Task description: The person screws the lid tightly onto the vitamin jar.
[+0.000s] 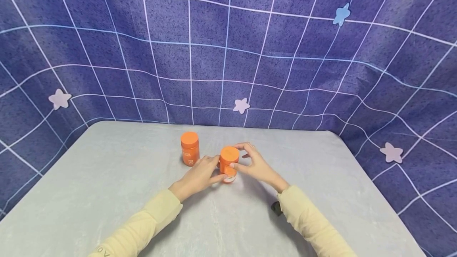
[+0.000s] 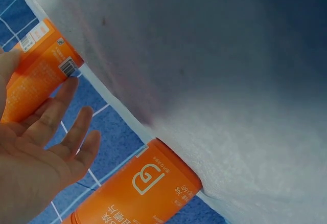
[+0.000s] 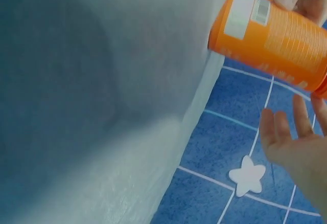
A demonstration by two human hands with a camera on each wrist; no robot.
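Observation:
An orange pill bottle [image 1: 229, 155] with a screw lid stands upright between both hands, a white label patch low on its side. My left hand [image 1: 199, 175] holds its body, thumb in front and fingers at the left side; in the left wrist view the remaining fingers are spread off the bottle [image 2: 43, 73]. At the lid, my right hand [image 1: 260, 167] has its thumb on the front edge and a finger behind. The right wrist view shows its fingertips against the lid end of the bottle [image 3: 276, 40]. Whether the lid is loose cannot be seen.
A second orange bottle [image 1: 190, 150], lidded and upright, stands just left of the left hand. Beside the right sleeve lies a small dark object [image 1: 276, 208], partly hidden. The grey-covered table [image 1: 118, 169] ends at a blue gridded curtain [image 1: 207, 62] with stars.

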